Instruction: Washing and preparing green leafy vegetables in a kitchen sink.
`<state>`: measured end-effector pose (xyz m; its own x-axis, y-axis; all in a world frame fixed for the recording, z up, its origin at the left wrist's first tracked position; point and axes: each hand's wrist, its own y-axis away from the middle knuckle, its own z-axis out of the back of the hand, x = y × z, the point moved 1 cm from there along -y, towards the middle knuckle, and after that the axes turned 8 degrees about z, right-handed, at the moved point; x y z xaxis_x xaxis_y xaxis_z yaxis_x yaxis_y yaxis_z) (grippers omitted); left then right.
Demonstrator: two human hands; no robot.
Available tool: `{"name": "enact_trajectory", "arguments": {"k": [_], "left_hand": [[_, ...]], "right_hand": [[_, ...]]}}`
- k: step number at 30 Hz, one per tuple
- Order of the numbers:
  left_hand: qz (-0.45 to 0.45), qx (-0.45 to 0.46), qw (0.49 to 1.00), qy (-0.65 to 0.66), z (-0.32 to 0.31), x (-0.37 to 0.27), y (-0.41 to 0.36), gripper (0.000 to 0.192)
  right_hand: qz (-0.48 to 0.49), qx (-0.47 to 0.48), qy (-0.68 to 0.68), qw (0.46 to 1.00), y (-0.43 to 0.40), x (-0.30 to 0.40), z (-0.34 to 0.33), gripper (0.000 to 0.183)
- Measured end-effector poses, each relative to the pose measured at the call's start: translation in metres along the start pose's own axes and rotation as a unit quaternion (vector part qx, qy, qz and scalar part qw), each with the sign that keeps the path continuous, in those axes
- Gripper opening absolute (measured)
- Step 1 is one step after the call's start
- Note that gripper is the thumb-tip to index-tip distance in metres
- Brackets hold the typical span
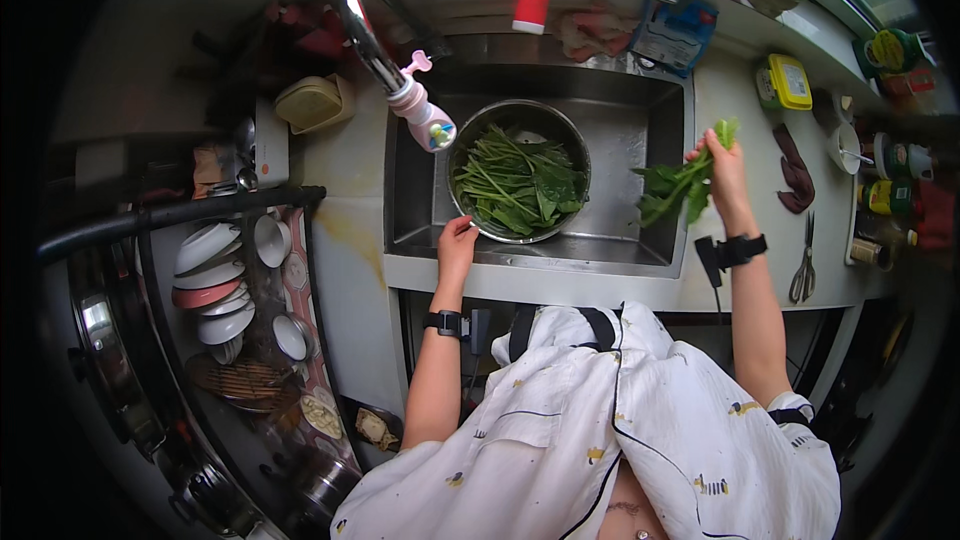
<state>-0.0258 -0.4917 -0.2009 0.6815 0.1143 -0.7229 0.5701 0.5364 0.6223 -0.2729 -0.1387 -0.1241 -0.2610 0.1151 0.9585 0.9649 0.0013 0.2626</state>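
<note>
A round metal pot [583, 136] stands in the stainless-steel sink [619, 187], filled with green leafy vegetables [517, 180] with long stems. At the lower left of its rim is my left hand [456, 244], fingers bent and seemingly touching the edge; whether they grip it is unclear. My right hand [724, 172] holds a bunch of leafy greens [671, 191] over the right side of the sink. The leaves hang to the left of the hand, and a pale green end sticks out above the fingers.
The chrome faucet [364, 34] with a pink spout attachment [429, 124] arches over the sink's left side. Scissors [804, 262], a dark cloth-like item [793, 169] and a yellow-lidded tub [789, 82] lie on the right counter. Stacked bowls [214, 270] fill a rack at left.
</note>
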Motion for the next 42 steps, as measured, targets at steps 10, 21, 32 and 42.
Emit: {"name": "enact_trajectory", "arguments": {"k": [10, 21, 32, 42], "left_hand": [[-0.031, 0.001, 0.999, -0.037, 0.005, 0.002, -0.012, 0.031], [-0.042, 0.005, 0.997, -0.06, 0.009, -0.014, 0.0, 0.034], [0.008, 0.062, 0.998, -0.013, 0.005, -0.025, -0.011, 0.033], [0.034, 0.057, 0.998, 0.003, 0.043, -0.024, -0.015, 0.034]], "right_hand": [[-0.16, 0.03, 0.144, 0.976, -0.054, 0.015, 0.096, 0.013], [0.15, -0.077, 0.714, 0.679, -0.068, -0.03, 0.051, 0.053], [0.246, 0.351, 0.509, 0.747, 0.002, -0.186, -0.227, 0.069], [0.106, 0.241, 0.648, 0.714, -0.003, -0.261, -0.237, 0.038]]}}
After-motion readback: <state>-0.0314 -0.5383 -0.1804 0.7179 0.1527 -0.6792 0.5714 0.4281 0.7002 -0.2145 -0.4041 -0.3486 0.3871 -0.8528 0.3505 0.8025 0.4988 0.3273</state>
